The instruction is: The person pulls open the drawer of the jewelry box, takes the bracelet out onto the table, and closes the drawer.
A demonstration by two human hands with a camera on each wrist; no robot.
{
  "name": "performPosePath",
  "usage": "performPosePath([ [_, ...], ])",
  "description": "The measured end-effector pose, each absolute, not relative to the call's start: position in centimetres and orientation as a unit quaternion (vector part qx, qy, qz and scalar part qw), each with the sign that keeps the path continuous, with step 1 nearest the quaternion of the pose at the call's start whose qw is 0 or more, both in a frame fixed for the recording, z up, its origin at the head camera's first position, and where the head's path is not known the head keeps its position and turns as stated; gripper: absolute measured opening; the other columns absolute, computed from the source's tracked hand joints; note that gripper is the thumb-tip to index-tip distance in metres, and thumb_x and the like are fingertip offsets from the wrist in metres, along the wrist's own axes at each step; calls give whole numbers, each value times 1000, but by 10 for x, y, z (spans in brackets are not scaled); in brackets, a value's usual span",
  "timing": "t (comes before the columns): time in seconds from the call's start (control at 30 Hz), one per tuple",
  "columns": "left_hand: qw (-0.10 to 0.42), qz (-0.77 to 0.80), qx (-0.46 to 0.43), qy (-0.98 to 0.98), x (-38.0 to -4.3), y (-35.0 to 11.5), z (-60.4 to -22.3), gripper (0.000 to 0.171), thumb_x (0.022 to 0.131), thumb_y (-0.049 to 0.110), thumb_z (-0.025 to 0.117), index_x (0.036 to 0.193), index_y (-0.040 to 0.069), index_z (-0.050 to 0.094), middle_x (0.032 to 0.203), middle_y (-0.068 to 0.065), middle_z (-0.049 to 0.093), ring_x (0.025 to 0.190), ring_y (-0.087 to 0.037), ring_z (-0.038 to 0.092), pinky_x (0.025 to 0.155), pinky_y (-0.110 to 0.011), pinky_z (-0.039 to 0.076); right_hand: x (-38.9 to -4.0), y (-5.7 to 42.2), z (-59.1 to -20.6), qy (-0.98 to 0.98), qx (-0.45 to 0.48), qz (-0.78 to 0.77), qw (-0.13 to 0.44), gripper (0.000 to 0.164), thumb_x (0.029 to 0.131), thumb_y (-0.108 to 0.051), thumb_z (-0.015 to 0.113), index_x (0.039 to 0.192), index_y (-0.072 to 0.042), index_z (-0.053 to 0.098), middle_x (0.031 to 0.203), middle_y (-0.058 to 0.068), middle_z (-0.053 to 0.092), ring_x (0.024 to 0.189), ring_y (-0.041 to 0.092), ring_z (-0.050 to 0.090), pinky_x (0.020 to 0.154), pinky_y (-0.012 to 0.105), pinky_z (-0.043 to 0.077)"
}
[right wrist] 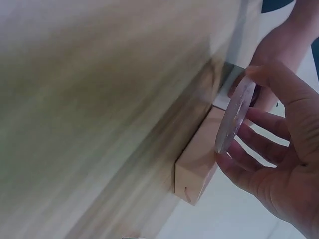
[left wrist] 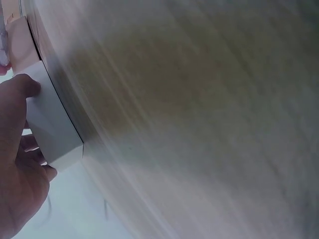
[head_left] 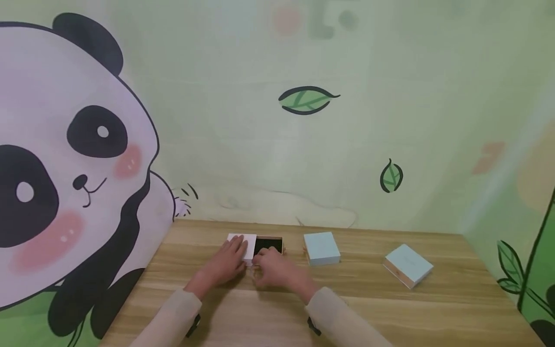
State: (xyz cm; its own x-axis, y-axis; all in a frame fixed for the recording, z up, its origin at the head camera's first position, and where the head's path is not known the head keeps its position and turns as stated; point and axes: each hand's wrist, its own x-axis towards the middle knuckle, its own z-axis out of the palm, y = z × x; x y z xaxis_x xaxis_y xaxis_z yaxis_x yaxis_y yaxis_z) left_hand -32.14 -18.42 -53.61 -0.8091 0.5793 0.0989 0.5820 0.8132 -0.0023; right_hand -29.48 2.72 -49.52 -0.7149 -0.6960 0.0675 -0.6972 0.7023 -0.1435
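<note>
I watched the left hand (head_left: pixel 226 262) grip the white box sleeve (left wrist: pixel 54 119) while the right hand (head_left: pixel 279 271) pinched a translucent round piece (right wrist: pixel 231 119), perhaps a bangle, by its edge just beside the pulled-out tan drawer (right wrist: pixel 200 149), two pale boxes (head_left: pixel 322 245) sitting apart to the right on the wooden table (head_left: pixel 438 308).

playroom-like, by the panda mural (head_left: pixel 93 168)
</note>
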Motion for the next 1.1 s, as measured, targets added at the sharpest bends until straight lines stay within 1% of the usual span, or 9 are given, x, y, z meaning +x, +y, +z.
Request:
performPosePath([
  [0.17, 49, -31, -301, -952, -319, -183, -538, 60, 104, 25, 57, 149, -10, 39, 156, -32, 34, 146, -47, 32, 119, -60, 28, -287, 26, -500, -923, 379, 73, 12, 36, 88, -33, 74, 116, -12, 73, 113, 1, 67, 103, 17, 57, 93, 28, 47],
  [0.3, 41, -30, -293, -955, -319, -185, -540, 61, 105, 27, 54, 151, -9, 37, 158, -31, 32, 148, -46, 29, 120, -58, 26, -283, 23, -502, -921, 382, 71, -17, 42, 82, -31, 79, 119, -13, 72, 120, 2, 66, 103, 16, 56, 92, 25, 47],
  [0.37, 41, -32, -291, -955, -319, -186, -541, 61, 105, 28, 53, 151, -8, 37, 158, -31, 32, 148, -45, 29, 121, -58, 26, -281, 22, -504, -922, 378, 75, -31, 43, 81, -30, 80, 120, -14, 71, 123, 2, 65, 102, 16, 55, 91, 24, 48],
  [0.47, 44, -36, -292, -955, -319, -185, -540, 61, 105, 27, 55, 151, -8, 38, 158, -31, 32, 148, -45, 29, 121, -58, 26, -280, 23, -509, -924, 373, 77, -35, 34, 83, -29, 79, 114, -16, 72, 126, 2, 64, 98, 15, 54, 89, 25, 49],
  [0.57, 46, -37, -295, -954, -321, -183, -541, 61, 104, 27, 55, 151, -8, 38, 157, -31, 33, 148, -45, 30, 120, -58, 26, -281, 26, -514, -925, 369, 78, -30, 25, 82, -24, 79, 104, -17, 70, 124, 1, 64, 91, 14, 53, 83, 24, 48],
  [0.67, 44, -37, -295, -954, -322, -183, -542, 61, 104, 27, 55, 151, -9, 38, 158, -31, 32, 148, -45, 30, 120, -58, 26, -282, 29, -518, -925, 370, 84, -26, 24, 79, -20, 79, 101, -17, 70, 120, 0, 64, 87, 13, 53, 79, 23, 48],
  [0.8, 46, -35, -293, -954, -321, -182, -542, 61, 104, 27, 56, 151, -8, 38, 158, -31, 32, 148, -46, 30, 120, -58, 26, -284, 31, -523, -924, 372, 87, -27, 31, 82, -21, 79, 111, -15, 71, 127, 2, 64, 97, 14, 59, 89, 26, 50],
  [0.93, 43, -33, -290, -956, -321, -182, -541, 62, 104, 28, 56, 152, -7, 38, 159, -30, 31, 148, -44, 29, 121, -57, 25, -283, 32, -524, -926, 369, 78, -29, 37, 86, -25, 79, 121, -15, 69, 137, 5, 61, 110, 18, 58, 97, 29, 50],
  [1.1, 37, -27, -285, -957, -322, -180, -541, 62, 105, 30, 55, 152, -6, 37, 159, -28, 31, 149, -43, 29, 121, -56, 26, -282, 34, -520, -920, 381, 84, -36, 42, 87, -28, 80, 124, -13, 69, 137, 5, 61, 114, 18, 60, 102, 30, 49],
])
